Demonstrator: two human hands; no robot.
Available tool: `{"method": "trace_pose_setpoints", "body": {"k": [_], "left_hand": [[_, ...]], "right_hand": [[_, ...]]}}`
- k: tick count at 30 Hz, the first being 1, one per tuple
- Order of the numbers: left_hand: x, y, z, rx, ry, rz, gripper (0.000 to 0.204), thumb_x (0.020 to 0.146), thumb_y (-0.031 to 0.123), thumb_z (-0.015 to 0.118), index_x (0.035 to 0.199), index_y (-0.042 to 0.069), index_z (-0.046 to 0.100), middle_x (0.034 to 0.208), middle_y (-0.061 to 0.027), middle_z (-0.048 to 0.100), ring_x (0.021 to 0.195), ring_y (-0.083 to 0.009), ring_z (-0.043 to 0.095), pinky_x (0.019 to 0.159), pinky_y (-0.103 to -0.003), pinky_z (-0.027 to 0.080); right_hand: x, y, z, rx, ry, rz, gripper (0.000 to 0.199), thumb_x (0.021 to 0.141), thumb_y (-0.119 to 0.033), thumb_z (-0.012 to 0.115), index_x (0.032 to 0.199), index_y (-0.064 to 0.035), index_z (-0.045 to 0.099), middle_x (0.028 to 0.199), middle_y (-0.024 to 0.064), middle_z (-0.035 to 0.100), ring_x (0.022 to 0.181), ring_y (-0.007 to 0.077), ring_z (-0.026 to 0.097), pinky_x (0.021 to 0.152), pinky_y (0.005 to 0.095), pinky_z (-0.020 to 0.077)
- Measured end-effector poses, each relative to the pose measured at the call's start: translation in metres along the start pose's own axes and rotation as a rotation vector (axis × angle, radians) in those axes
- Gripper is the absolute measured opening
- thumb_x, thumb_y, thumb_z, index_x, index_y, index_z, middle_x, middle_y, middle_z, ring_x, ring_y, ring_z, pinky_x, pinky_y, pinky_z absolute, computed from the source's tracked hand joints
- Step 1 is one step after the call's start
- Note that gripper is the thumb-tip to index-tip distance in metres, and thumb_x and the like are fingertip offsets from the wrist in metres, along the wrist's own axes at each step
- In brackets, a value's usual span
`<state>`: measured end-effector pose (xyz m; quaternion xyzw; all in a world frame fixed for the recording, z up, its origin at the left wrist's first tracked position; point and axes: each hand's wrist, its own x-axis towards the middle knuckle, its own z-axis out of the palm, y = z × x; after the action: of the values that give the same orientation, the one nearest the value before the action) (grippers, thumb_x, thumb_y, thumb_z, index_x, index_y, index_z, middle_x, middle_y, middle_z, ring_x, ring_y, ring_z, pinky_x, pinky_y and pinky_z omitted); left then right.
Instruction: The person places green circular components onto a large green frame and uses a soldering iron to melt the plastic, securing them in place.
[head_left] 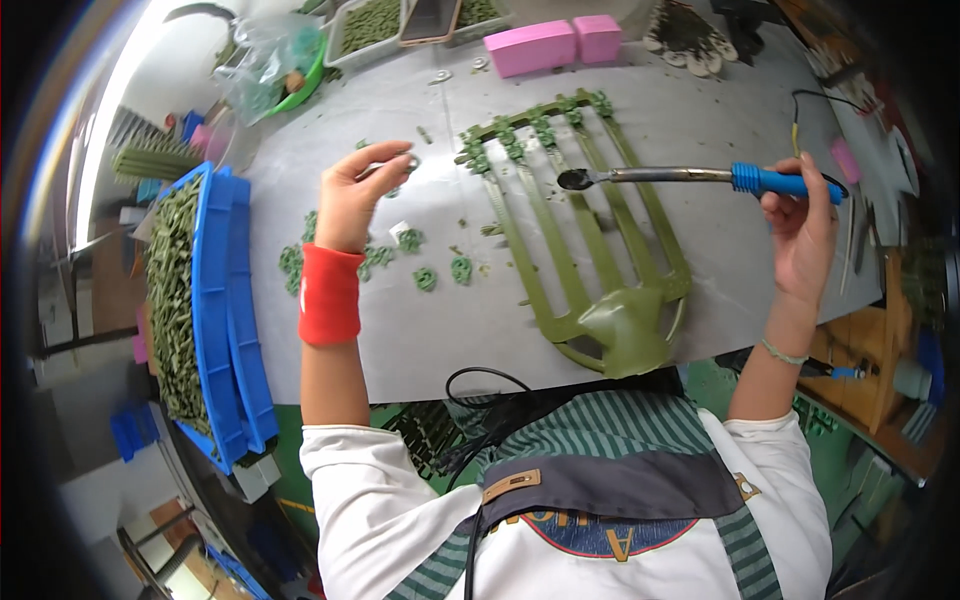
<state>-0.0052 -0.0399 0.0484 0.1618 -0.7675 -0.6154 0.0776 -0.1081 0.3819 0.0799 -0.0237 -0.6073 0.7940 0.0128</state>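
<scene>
My right hand (808, 225) grips the blue handle of a long metal-shafted tool (680, 174) with a dark, spoon-like tip. The tip hovers over a green rack-like frame (592, 240) of several long bars joined to a cup-shaped base, toward the near right. Small green pieces (478, 155) are attached along the frame's far crossbar. My left hand (362, 190), with a red wristband, is raised over the table left of the frame. Its thumb and forefinger are pinched around something small that I cannot make out. Loose green pieces (424, 279) lie below and beside it.
Blue trays (228, 300) of green rods stand along the table's left edge. Far back are white containers with green pieces, a phone (430, 20), pink blocks (532, 48), gloves (690, 40) and a green basin (300, 95) with plastic bags. Thin tools (858, 235) lie at the right edge.
</scene>
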Motion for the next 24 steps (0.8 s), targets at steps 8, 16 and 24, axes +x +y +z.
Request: {"method": "trace_pose_setpoints", "body": {"k": [8,16,24], "left_hand": [[0.034,0.02,0.135,0.452,-0.054,0.466,0.02,0.08,0.009,0.073,0.099,0.011,0.072,0.083,-0.0076,0.07,0.075,-0.014,0.065,0.066,-0.026,0.051],[0.058,0.006,0.171,0.719,-0.023,0.72,0.019,0.074,0.015,0.076,0.093,0.017,0.075,0.079,-0.0071,0.062,0.077,-0.0223,0.058,0.069,-0.033,0.049],[0.063,-0.003,0.166,0.73,-0.019,0.718,0.021,0.073,0.015,0.077,0.093,0.017,0.075,0.077,-0.0077,0.06,0.078,-0.0233,0.057,0.07,-0.035,0.048]], "right_hand": [[0.02,0.013,-0.02,-0.006,0.073,-0.085,0.03,0.089,-0.029,0.064,0.088,0.0012,0.065,0.074,0.0075,0.067,0.061,0.0151,0.068,0.055,0.0228,0.0554],[0.032,0.031,-0.017,0.075,0.105,-0.048,0.03,0.089,-0.028,0.064,0.089,0.0016,0.064,0.082,0.0089,0.066,0.062,0.0176,0.068,0.055,0.0252,0.0566],[0.031,0.03,-0.012,0.032,0.095,-0.055,0.031,0.089,-0.03,0.064,0.086,0.0007,0.065,0.073,0.0087,0.067,0.059,0.0168,0.068,0.055,0.0254,0.0559]]}}
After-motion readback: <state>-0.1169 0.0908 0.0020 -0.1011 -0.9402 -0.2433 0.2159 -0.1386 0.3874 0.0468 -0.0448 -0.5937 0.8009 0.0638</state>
